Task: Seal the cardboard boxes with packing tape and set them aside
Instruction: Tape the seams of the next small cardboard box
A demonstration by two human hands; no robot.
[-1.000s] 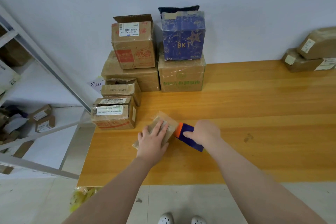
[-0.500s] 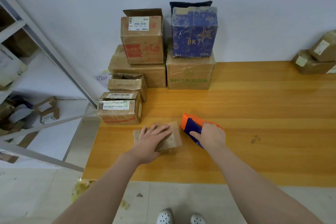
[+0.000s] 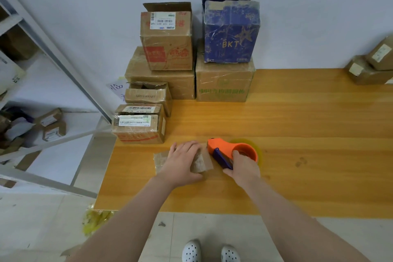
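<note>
Directly under left hand [image 3: 180, 164] — box [image 3: 201, 162], dispenser [image 3: 222, 148] beside

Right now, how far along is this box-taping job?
Done, apparently: the green-printed box at the back shines with tape. In hand: the left hand presses the small flat box down while the right hand grips the tape dispenser beside its right end. Left: setting it aside; the flap-topped box looks unsealed.

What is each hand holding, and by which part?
The right hand grips the orange-and-blue plastic tape dispenser by its blue handle. The left hand presses flat on the small brown cardboard box.
</note>
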